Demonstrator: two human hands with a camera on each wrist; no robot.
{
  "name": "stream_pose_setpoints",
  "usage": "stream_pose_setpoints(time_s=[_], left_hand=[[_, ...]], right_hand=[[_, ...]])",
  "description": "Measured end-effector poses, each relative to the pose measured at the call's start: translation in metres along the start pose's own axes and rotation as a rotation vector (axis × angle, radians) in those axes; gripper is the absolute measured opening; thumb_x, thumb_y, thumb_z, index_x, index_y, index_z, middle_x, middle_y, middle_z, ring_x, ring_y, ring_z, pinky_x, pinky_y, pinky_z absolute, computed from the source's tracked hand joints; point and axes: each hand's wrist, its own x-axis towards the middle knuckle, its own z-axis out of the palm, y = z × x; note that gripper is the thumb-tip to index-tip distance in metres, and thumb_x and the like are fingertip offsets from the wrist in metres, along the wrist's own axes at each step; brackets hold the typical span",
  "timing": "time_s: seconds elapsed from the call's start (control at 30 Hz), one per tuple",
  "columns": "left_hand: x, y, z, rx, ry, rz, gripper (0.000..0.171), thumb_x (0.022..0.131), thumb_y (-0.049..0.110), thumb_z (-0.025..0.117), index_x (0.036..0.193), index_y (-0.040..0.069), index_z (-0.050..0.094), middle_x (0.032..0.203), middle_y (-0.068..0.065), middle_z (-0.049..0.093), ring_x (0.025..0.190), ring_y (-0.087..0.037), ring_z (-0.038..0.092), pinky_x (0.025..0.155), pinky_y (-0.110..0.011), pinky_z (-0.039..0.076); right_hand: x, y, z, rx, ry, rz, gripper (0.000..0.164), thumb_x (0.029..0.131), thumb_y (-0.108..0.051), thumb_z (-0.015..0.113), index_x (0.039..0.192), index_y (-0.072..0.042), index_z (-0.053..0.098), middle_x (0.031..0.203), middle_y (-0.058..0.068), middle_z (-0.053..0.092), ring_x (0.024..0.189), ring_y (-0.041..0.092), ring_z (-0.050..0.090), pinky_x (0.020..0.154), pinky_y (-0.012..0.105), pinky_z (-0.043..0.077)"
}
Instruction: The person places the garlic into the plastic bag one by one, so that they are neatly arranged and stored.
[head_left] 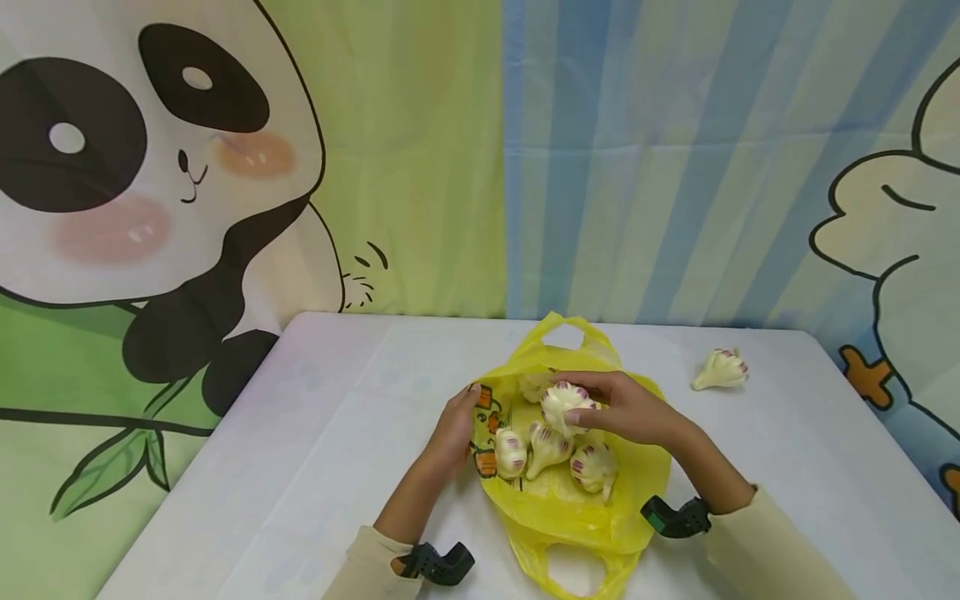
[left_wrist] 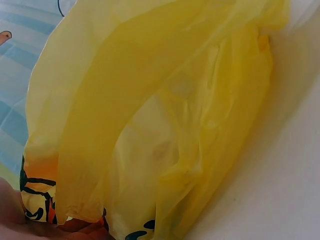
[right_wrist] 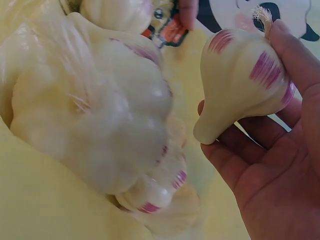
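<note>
A yellow plastic bag (head_left: pixel 641 479) lies spread with its mouth open, one handle toward the back and one toward the front. My left hand (head_left: pixel 452 425) holds the bag's left edge, beside its orange and black print; in the left wrist view yellow plastic covers most of the fingers (left_wrist: pixel 75 231). Over the opening, my right hand (head_left: pixel 633 408) grips a garlic bulb (right_wrist: pixel 245 75), cream with purple streaks, between thumb and fingers. Several more garlic bulbs (head_left: pixel 595 467) rest inside the bag below it. Another bulb (head_left: pixel 535 385) shows paler toward the back, partly behind the plastic.
One more garlic bulb (head_left: pixel 722 369) lies on the white table (head_left: pixel 322 467) at the back right, outside the bag. Behind the table hangs a printed curtain (head_left: pixel 420 167) with a panda. Each wrist wears a black camera (head_left: pixel 678 517).
</note>
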Motion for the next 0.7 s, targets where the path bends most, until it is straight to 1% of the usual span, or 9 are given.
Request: stream_pose_setpoints(time_s=[0.1,0.17,0.27,0.33,0.4,0.5,0.7], left_hand=[[0.0,-0.001,0.0,0.002,0.002,0.006,0.049,0.106,0.04,0.033,0.136,0.004,0.049,0.11,-0.017,0.058,0.097,-0.024,0.058,0.082,-0.029,0.048],[0.0,-0.001,0.0,-0.004,0.0,0.007,0.049,0.106,0.04,0.033,0.136,0.004,0.049,0.109,-0.017,0.059,0.097,-0.024,0.058,0.082,-0.029,0.048],[0.0,-0.001,-0.001,-0.006,-0.008,0.011,0.051,0.106,0.04,0.033,0.139,0.004,0.047,0.112,-0.018,0.058,0.101,-0.026,0.057,0.085,-0.031,0.047],[0.0,0.0,0.0,-0.005,-0.008,0.009,0.051,0.106,0.041,0.032,0.14,0.004,0.046,0.112,-0.018,0.058,0.102,-0.027,0.057,0.085,-0.032,0.047],[0.0,0.0,0.0,-0.003,-0.007,0.011,0.052,0.106,0.041,0.032,0.139,0.004,0.047,0.112,-0.018,0.058,0.102,-0.028,0.057,0.084,-0.032,0.047],[0.001,0.0,0.0,-0.003,-0.009,0.01,0.051,0.106,0.041,0.032,0.137,0.005,0.049,0.111,-0.018,0.058,0.101,-0.029,0.058,0.082,-0.03,0.048],[0.001,-0.002,0.0,0.008,-0.001,0.007,0.05,0.106,0.04,0.032,0.136,0.004,0.05,0.113,-0.018,0.058,0.101,-0.027,0.057,0.084,-0.031,0.047]], right_hand=[[0.007,0.002,0.004,-0.01,-0.025,0.006,0.056,0.094,-0.021,0.067,0.143,-0.002,0.047,0.14,0.018,0.05,0.116,0.019,0.057,0.09,0.03,0.05],[0.011,0.003,0.007,-0.031,-0.026,0.005,0.055,0.094,-0.023,0.068,0.143,-0.005,0.048,0.14,0.015,0.05,0.119,0.019,0.055,0.092,0.03,0.049],[0.015,0.003,0.01,-0.032,-0.028,0.001,0.052,0.095,-0.023,0.067,0.142,-0.01,0.05,0.139,0.011,0.051,0.116,0.018,0.056,0.09,0.032,0.05],[0.017,0.005,0.012,-0.02,-0.039,-0.003,0.051,0.095,-0.022,0.066,0.142,-0.009,0.05,0.139,0.011,0.051,0.113,0.018,0.058,0.089,0.032,0.051],[0.019,0.007,0.013,-0.003,-0.05,-0.001,0.051,0.095,-0.021,0.066,0.141,-0.007,0.05,0.139,0.015,0.05,0.109,0.019,0.06,0.087,0.032,0.052],[0.02,0.011,0.013,0.007,-0.056,0.008,0.053,0.095,-0.019,0.066,0.142,-0.002,0.048,0.141,0.02,0.048,0.108,0.021,0.06,0.087,0.031,0.052],[0.02,0.015,0.015,-0.037,-0.038,0.033,0.054,0.098,-0.021,0.062,0.146,-0.006,0.044,0.145,0.018,0.044,0.115,0.022,0.057,0.089,0.03,0.05]])
